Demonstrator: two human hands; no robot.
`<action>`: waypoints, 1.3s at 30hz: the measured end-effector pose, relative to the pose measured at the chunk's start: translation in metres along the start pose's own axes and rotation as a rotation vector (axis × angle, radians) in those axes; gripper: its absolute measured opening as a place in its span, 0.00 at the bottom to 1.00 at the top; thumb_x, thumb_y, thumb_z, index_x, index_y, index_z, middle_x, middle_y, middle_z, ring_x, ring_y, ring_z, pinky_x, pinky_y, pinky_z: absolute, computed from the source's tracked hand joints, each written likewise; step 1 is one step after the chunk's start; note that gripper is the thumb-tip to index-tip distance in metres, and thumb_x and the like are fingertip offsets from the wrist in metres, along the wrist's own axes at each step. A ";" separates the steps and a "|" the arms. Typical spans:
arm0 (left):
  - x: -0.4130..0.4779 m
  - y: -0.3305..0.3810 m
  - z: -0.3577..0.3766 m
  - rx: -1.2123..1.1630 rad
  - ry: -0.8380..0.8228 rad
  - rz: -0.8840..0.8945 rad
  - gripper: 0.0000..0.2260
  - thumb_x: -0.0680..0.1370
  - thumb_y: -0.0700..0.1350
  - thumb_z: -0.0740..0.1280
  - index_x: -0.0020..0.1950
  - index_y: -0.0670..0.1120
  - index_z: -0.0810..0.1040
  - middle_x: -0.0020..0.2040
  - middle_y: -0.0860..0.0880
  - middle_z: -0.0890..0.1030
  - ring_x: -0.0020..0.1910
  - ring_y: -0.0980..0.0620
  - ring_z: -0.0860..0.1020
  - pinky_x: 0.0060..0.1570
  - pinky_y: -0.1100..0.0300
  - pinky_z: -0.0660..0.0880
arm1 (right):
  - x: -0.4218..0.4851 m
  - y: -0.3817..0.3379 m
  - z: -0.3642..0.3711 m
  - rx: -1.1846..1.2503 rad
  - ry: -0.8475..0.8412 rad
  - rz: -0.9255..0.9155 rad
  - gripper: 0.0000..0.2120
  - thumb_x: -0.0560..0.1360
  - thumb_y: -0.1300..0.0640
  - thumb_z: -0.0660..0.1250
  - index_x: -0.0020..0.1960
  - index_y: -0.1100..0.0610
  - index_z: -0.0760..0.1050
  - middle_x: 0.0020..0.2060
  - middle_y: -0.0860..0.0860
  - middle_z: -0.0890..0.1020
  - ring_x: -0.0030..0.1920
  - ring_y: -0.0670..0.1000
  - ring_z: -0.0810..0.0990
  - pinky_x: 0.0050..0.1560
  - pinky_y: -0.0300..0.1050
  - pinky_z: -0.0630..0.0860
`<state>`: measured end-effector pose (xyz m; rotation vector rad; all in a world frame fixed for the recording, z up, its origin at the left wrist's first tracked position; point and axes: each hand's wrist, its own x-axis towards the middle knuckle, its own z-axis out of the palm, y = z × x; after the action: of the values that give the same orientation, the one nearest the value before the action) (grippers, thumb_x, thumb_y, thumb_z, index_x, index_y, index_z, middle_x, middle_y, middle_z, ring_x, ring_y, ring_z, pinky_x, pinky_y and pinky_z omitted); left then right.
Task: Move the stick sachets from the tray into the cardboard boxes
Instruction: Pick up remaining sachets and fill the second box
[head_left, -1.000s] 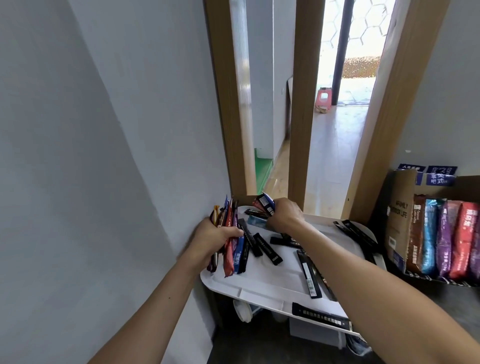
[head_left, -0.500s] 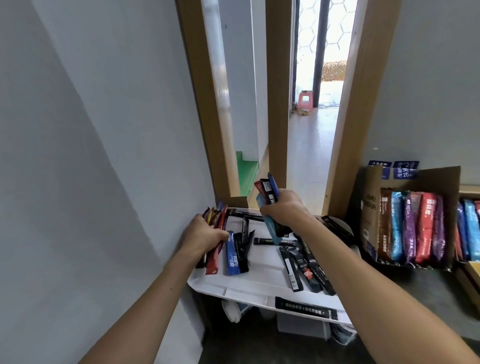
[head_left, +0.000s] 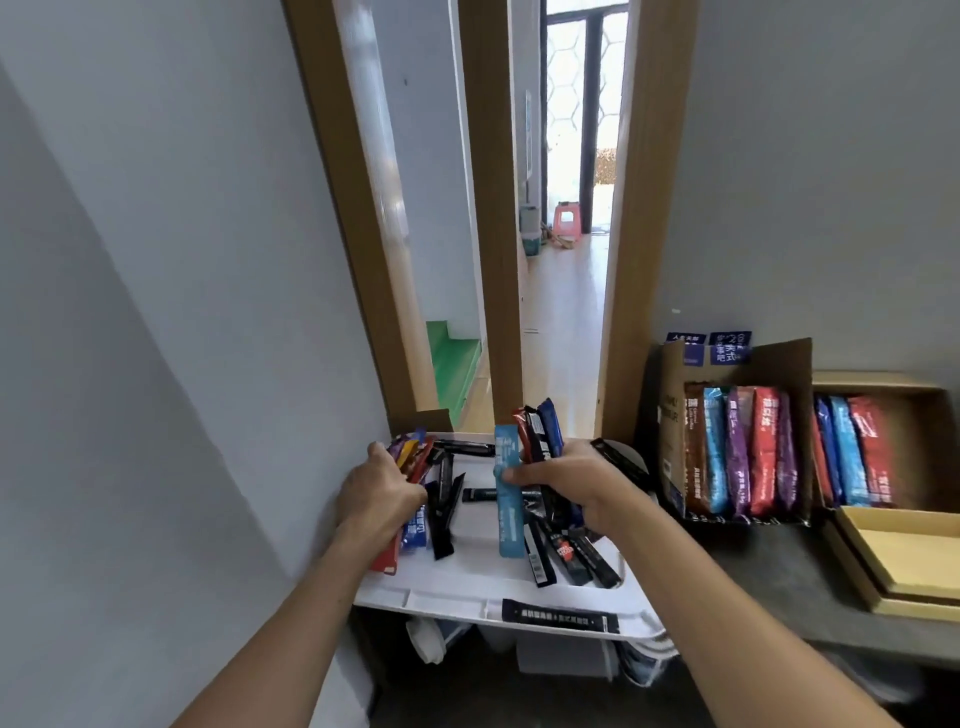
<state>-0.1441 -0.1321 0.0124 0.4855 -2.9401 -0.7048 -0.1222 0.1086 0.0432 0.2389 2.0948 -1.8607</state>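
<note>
Your left grip (head_left: 382, 493) and right grip (head_left: 571, 483) each clamp sachets (head_left: 506, 519) standing on end over the tray (head_left: 467, 587), wall (head_left: 208, 364) close left, filled boxes (head_left: 737, 452) on the table (head_left: 769, 566) to the right.

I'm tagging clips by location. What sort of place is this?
Likely a home or small-office storage corner: a wood-framed doorway, a white tray of stick sachets, and cardboard boxes on a grey counter.

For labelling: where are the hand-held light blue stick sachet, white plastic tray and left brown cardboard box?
Hand-held light blue stick sachet (head_left: 510, 525): head view, lower half.
White plastic tray (head_left: 483, 569): head view, bare floor.
Left brown cardboard box (head_left: 672, 441): head view, left wall.
</note>
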 end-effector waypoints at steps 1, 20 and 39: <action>-0.002 0.004 -0.005 -0.006 0.034 0.004 0.27 0.71 0.52 0.77 0.61 0.48 0.67 0.47 0.48 0.79 0.44 0.46 0.81 0.46 0.51 0.81 | -0.003 0.000 -0.004 0.023 -0.012 -0.004 0.23 0.66 0.60 0.84 0.57 0.62 0.79 0.46 0.56 0.89 0.47 0.56 0.88 0.53 0.55 0.85; -0.141 0.237 0.020 -0.772 -0.241 0.399 0.22 0.67 0.40 0.85 0.56 0.50 0.81 0.47 0.51 0.88 0.43 0.54 0.87 0.45 0.60 0.83 | -0.117 0.023 -0.246 0.184 0.332 -0.264 0.15 0.70 0.61 0.81 0.55 0.54 0.83 0.47 0.52 0.90 0.48 0.54 0.89 0.54 0.56 0.84; -0.215 0.378 0.111 -0.644 -0.188 0.366 0.39 0.65 0.56 0.84 0.72 0.53 0.71 0.59 0.53 0.82 0.55 0.54 0.84 0.57 0.49 0.83 | -0.064 0.074 -0.436 -0.239 0.669 -0.333 0.19 0.76 0.56 0.77 0.65 0.57 0.79 0.56 0.55 0.86 0.56 0.56 0.86 0.57 0.59 0.84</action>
<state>-0.0654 0.3035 0.0840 -0.1775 -2.6044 -1.6000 -0.0946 0.5544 0.0376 0.5425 2.9374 -1.8477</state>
